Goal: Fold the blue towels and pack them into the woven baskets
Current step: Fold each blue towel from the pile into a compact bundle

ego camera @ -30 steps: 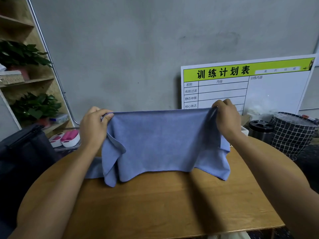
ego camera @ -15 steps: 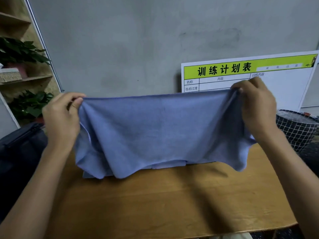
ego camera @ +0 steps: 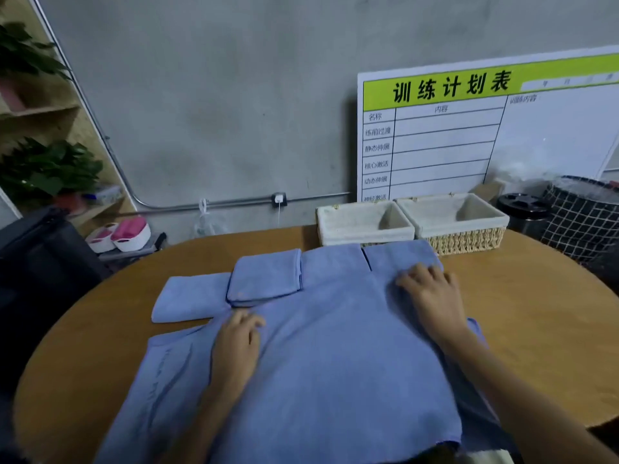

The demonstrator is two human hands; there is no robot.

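Two folded towels (ego camera: 264, 279) are sitting done-ish on the table (ego camera: 536, 329), both baskets (ego camera: 365, 224) are looking empty, and both hands, left hand (ego camera: 239, 333) and right hand (ego camera: 427, 289), are lying flat, grasping nothing, pressing the open towel (ego camera: 335, 363).

Grey plaster wall (ego camera: 207, 95) behind round wooden tabletop (ego camera: 536, 329). Metal conduit (ego camera: 234, 204) low along wall. Wooden shelf unit (ego camera: 40, 112) beyond left edge, potted plants (ego camera: 43, 169) on shelves. White planning board (ego camera: 469, 128), green header, leaning on wall past far right edge. Dim, even light.
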